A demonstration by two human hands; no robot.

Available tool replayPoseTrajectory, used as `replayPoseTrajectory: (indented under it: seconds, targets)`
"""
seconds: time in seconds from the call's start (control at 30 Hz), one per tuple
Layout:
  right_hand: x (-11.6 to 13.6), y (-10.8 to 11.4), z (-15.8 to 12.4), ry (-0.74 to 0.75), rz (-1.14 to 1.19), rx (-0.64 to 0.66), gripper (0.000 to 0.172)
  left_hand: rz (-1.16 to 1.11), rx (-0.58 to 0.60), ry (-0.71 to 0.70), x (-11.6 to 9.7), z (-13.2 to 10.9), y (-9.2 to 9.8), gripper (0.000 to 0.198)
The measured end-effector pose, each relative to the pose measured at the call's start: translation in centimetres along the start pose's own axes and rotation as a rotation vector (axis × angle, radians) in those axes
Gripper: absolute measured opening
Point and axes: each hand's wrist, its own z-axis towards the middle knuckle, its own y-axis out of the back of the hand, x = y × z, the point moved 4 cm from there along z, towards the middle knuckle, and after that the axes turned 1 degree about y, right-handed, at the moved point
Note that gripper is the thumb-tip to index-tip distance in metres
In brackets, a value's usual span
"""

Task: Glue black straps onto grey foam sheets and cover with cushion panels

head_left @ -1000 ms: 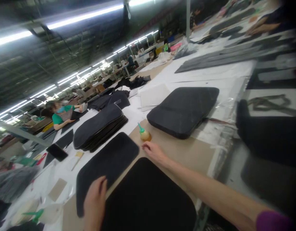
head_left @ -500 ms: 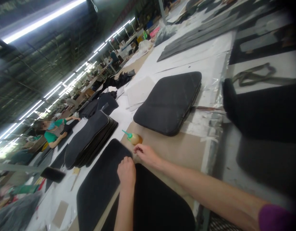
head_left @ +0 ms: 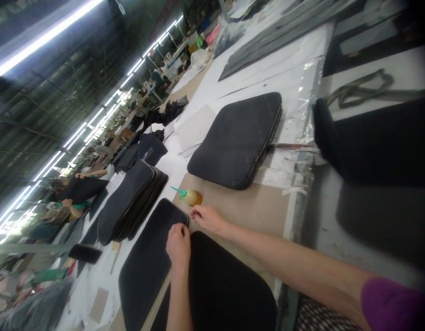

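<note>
My left hand is closed, its curled fingers at the edge of a flat black panel with rounded corners. Close to that panel's far corner, my right hand is closed in a pinch; whatever is between its fingertips is too small to make out. A second black panel lies nearest me, partly under my left forearm. Just beyond my right fingers, a squeeze bottle with a green nozzle and yellowish contents lies on its side.
A pile of black panels rises to the left, and another black stack sits farther ahead. A dark phone-like slab and a small brush lie at left. Across the table, a co-worker holds up a black piece.
The view has shifted slightly. My two hands stay close together by the panel's corner with little movement. The co-worker has lifted a black piece in front of their body.
</note>
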Motion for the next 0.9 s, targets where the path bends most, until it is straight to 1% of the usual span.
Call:
replayPoseTrajectory:
  seconds: [0.27,0.37,0.43,0.53,0.6,0.7,0.77,0.9]
  targets:
    - [-0.5,-1.4,-0.5,0.049,-0.139,0.149,0.032,-0.249,0.026,0.072,2.0,1.0,-1.0,0.018]
    - [-0.8,-1.5,-0.5,0.031,-0.142,0.176,0.035,-0.335,0.021,0.093,2.8,1.2,-1.1,0.019]
    - [-0.9,-1.3,-0.4,0.002,-0.122,0.185,0.034,-0.387,0.011,0.109,3.3,1.2,-1.1,0.020]
    - [-0.7,-1.0,-0.1,-0.075,-0.051,0.200,0.027,-0.440,-0.012,0.121,3.8,1.2,-1.2,0.024]
    - [-0.4,-1.2,0.3,-0.163,0.023,0.226,0.023,-0.457,-0.027,0.109,3.7,1.1,-1.2,0.024]
    - [0.1,-2.3,1.1,-0.315,0.145,0.260,0.021,-0.461,-0.049,0.078,3.2,0.8,-1.2,0.022]
    - [0.2,-3.3,1.8,-0.395,0.209,0.257,0.021,-0.459,-0.064,0.054,2.8,0.5,-1.1,0.021]
    - [-0.1,-4.9,3.0,-0.491,0.269,0.228,0.020,-0.454,-0.103,0.006,2.1,-0.1,-0.8,0.020]
